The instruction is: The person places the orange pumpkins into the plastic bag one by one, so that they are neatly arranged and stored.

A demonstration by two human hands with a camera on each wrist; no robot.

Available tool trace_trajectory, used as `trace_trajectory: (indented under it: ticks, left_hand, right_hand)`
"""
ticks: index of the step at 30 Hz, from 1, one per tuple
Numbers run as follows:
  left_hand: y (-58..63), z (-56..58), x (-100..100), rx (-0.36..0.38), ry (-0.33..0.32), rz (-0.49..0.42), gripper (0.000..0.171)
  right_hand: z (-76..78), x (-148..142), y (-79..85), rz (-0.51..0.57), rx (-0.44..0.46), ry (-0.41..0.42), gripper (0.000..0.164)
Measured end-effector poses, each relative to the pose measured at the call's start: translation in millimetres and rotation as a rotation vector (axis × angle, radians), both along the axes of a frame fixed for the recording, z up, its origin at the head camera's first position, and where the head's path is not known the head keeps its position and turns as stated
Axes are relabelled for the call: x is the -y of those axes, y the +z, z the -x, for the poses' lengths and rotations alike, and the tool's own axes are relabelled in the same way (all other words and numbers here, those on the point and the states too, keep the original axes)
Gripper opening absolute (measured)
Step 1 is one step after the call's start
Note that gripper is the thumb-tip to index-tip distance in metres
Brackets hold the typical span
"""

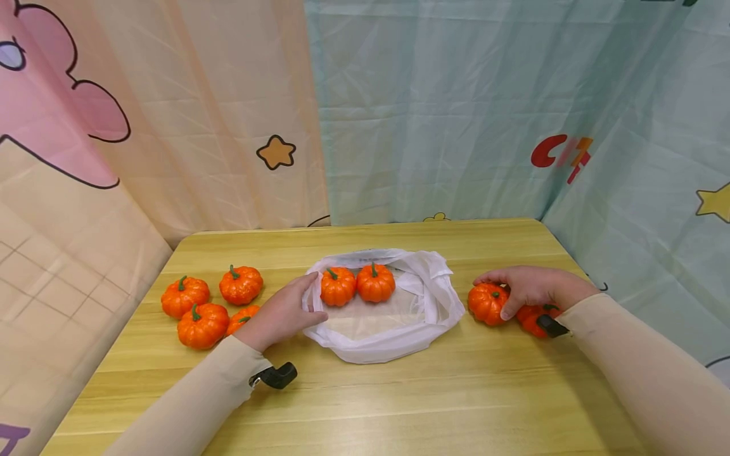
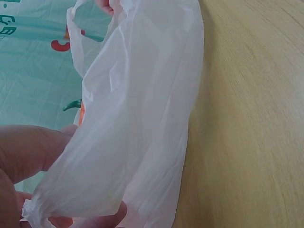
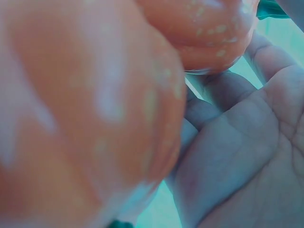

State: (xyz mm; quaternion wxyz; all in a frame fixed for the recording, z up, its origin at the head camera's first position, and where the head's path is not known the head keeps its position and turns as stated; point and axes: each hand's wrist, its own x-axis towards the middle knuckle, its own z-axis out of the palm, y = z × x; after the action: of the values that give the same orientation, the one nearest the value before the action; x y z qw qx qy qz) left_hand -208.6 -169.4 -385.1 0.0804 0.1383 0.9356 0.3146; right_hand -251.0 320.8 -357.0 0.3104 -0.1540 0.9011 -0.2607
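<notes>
A white plastic bag (image 1: pixel 376 351) lies with its mouth spread wide at the middle of the table, and two small orange pumpkins with green stems, a left one (image 1: pixel 338 288) and a right one (image 1: pixel 376 283), sit inside it. My left hand (image 1: pixel 279 315) holds the bag's left rim between thumb and fingers; in the left wrist view the bag's wall (image 2: pixel 156 104) rises beside the thumb (image 2: pixel 28 147). On the right, my right hand (image 1: pixel 533 288) grips a pumpkin (image 1: pixel 486 305), fingers over its top and thumb at its near side. Another pumpkin (image 1: pixel 531 320) is partly hidden beneath that wrist.
Several more pumpkins, one (image 1: pixel 202 326) nearest the front, are grouped on the left of the wooden table (image 1: pixel 365 411); one (image 1: pixel 242 318) is partly covered by my left hand. Patterned curtains (image 1: pixel 433 126) stand behind the table and along both sides.
</notes>
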Motion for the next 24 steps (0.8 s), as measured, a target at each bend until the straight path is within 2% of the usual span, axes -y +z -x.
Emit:
trace_trajectory:
  ticks: [10, 15, 19, 24]
  left_hand:
    - [-0.5, 1.0, 2.0, -0.006, 0.001, -0.003, 0.09]
    - [-0.2, 1.9, 2.6, -0.011, 0.005, -0.005, 0.09]
    - [-0.1, 2.7, 3.0, -0.016, 0.007, -0.007, 0.09]
    - [0.7, 2.8, 2.6, -0.013, 0.011, -0.005, 0.091]
  right_hand:
    - [-2.6, 4.3, 4.0, -0.06, -0.048, 0.03, 0.086]
    - [-3.2, 6.0, 6.6, -0.063, -0.087, 0.018, 0.086]
    - [-0.8, 8.5, 15.8, -0.068, -0.219, 0.038, 0.084]
    - [4.6, 16.1, 38.5, -0.067, -0.361, 0.023, 0.084]
